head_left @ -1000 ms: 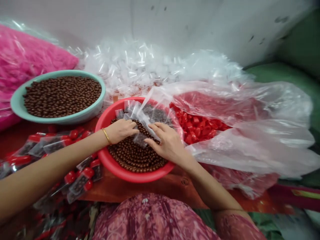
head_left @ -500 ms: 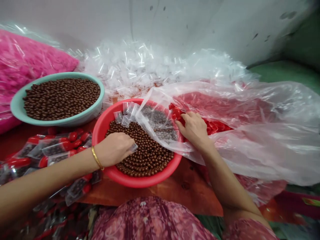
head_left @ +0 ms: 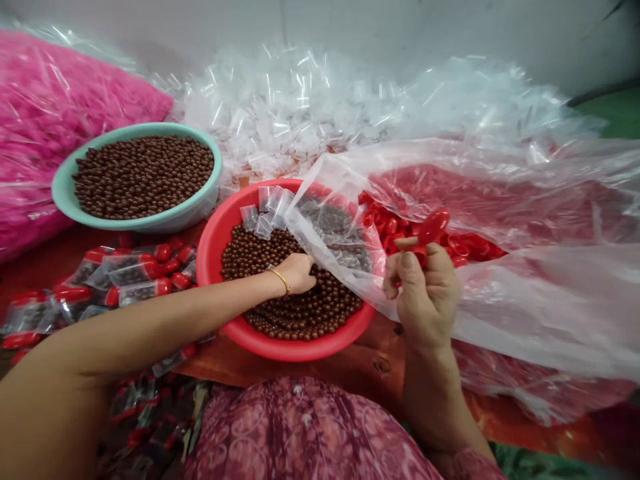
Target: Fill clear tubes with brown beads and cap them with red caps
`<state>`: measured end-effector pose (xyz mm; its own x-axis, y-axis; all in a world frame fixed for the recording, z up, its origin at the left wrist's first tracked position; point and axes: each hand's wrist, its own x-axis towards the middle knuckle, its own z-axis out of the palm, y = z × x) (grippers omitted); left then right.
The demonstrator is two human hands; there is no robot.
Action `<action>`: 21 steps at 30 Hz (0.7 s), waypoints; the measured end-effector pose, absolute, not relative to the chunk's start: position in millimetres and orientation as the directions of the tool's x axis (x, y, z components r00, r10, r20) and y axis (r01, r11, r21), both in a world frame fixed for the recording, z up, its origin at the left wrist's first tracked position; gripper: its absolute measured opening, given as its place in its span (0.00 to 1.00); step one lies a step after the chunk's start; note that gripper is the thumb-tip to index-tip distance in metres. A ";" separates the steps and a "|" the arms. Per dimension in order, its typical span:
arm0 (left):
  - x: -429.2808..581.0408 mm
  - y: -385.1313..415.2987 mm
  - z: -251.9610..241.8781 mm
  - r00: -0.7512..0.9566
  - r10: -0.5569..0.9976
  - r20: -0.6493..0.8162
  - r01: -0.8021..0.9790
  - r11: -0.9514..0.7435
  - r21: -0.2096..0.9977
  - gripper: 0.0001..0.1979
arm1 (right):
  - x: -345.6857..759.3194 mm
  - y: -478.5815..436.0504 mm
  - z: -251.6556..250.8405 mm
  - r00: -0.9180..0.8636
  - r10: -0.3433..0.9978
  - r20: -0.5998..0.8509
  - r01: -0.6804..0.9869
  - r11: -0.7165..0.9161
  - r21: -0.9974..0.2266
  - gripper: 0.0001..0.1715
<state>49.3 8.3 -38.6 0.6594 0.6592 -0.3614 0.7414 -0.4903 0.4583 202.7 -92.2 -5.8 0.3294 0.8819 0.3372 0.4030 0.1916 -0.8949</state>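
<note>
My left hand (head_left: 295,273) is down in the red basin (head_left: 213,267), its curled fingers sunk among small shiny brown balls (head_left: 300,320). What those fingers hold, if anything, is hidden. Several small clear plastic boxes (head_left: 270,207) lie on the balls at the basin's back. My right hand (head_left: 425,293) is raised with fingers closed around a glossy red oval cap (head_left: 434,225). Behind it, more red caps (head_left: 390,223) show in the mouth of a big clear plastic bag (head_left: 540,287), whose edge drapes over the basin's right side.
A pale green basin (head_left: 63,190) of brown balls stands at the back left, beside a bag of pink pieces (head_left: 60,100). Filled clear boxes with red caps (head_left: 135,273) are heaped at the left. Many clear boxes (head_left: 310,100) are piled along the wall.
My right hand has come up out of the bag's mouth with a red cap. My left hand, which showed a small clear box, has reached right and deeper into the balls. The view has shifted.
</note>
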 end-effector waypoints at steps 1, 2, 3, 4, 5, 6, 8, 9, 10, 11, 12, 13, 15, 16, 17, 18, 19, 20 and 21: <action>49.8 9.2 -39.4 0.659 0.662 -0.356 0.734 -0.464 0.496 0.16 | 197.0 -93.0 -6.6 0.361 0.883 0.300 0.327 0.181 -0.927 0.12; 48.7 9.9 -39.1 0.660 0.662 -0.355 0.716 -0.412 0.564 0.17 | 192.5 -93.4 -7.2 0.379 0.888 0.258 0.252 0.169 -0.953 0.13; 46.1 10.4 -37.9 0.662 0.656 -0.364 0.682 -0.325 0.655 0.18 | 189.3 -93.7 -7.4 0.377 0.899 0.224 0.198 0.158 -0.967 0.14; 42.1 10.8 -35.9 0.664 0.645 -0.379 0.626 -0.202 0.753 0.18 | 187.6 -93.9 -7.3 0.365 0.911 0.192 0.157 0.143 -0.977 0.14; 36.7 11.1 -33.1 0.667 0.630 -0.397 0.550 -0.057 0.834 0.17 | 187.2 -94.4 -6.9 0.359 0.919 0.164 0.118 0.130 -0.985 0.15; 30.2 11.2 -29.8 0.672 0.615 -0.413 0.464 0.085 0.882 0.15 | 187.9 -94.9 -6.3 0.357 0.924 0.136 0.074 0.118 -0.990 0.15; 15.5 10.3 -22.4 0.676 0.597 -0.432 0.350 0.256 0.901 0.12 | 190.7 -96.1 -4.7 0.344 0.936 0.075 -0.021 0.087 -0.996 0.16; 8.2 9.1 -18.6 0.676 0.595 -0.435 0.324 0.290 0.901 0.12 | 191.9 -96.4 -3.9 0.328 0.944 0.049 -0.064 0.073 -0.995 0.18; 1.5 7.6 -14.9 0.675 0.598 -0.432 0.304 0.307 0.902 0.11 | 192.4 -96.2 -3.3 0.311 0.950 0.032 -0.093 0.064 -0.994 0.19; -4.1 5.7 -11.5 0.677 0.601 -0.425 0.287 0.316 0.904 0.11 | 192.1 -95.6 -2.8 0.288 0.957 0.025 -0.101 0.057 -0.993 0.20; -8.6 3.6 -8.3 0.679 0.605 -0.416 0.269 0.322 0.908 0.11 | 190.7 -94.4 -2.5 0.262 0.965 0.024 -0.084 0.048 -0.995 0.19; -11.8 1.4 -5.6 0.681 0.609 -0.407 0.249 0.330 0.911 0.11 | 188.3 -92.9 -2.3 0.236 0.971 0.027 -0.046 0.039 -0.998 0.19; -14.7 -2.2 -1.6 0.683 0.609 -0.402 0.208 0.365 0.907 0.10 | 181.5 -88.9 -2.1 0.170 0.985 0.036 0.072 0.025 -0.997 0.17; -14.7 -3.5 -0.4 0.687 0.604 -0.405 0.187 0.392 0.901 0.10 | 177.8 -86.8 -2.2 0.140 0.989 0.043 0.131 0.025 -0.991 0.17; -14.1 -4.4 0.3 0.691 0.599 -0.404 0.162 0.417 0.895 0.10 | 174.2 -84.8 -2.5 0.118 0.992 0.054 0.178 0.033 -0.984 0.17; -13.1 -5.0 0.6 0.690 0.608 -0.392 0.131 0.428 0.894 0.09 | 171.0 -82.9 -3.1 0.103 0.993 0.060 0.207 0.038 -0.978 0.17; -11.8 -5.4 0.5 0.687 0.622 -0.375 0.097 0.432 0.896 0.09 | 168.2 -81.2 -3.9 0.095 0.993 0.067 0.224 0.044 -0.974 0.17; -10.4 -5.6 0.2 0.681 0.642 -0.352 0.060 0.430 0.901 0.09 | 165.9 -79.5 -4.9 0.093 0.993 0.075 0.229 0.052 -0.972 0.18; -9.1 -5.7 -0.1 0.670 0.668 -0.324 0.019 0.421 0.907 0.08 | 163.9 -77.9 -6.0 0.097 0.992 0.084 0.222 0.060 -0.973 0.18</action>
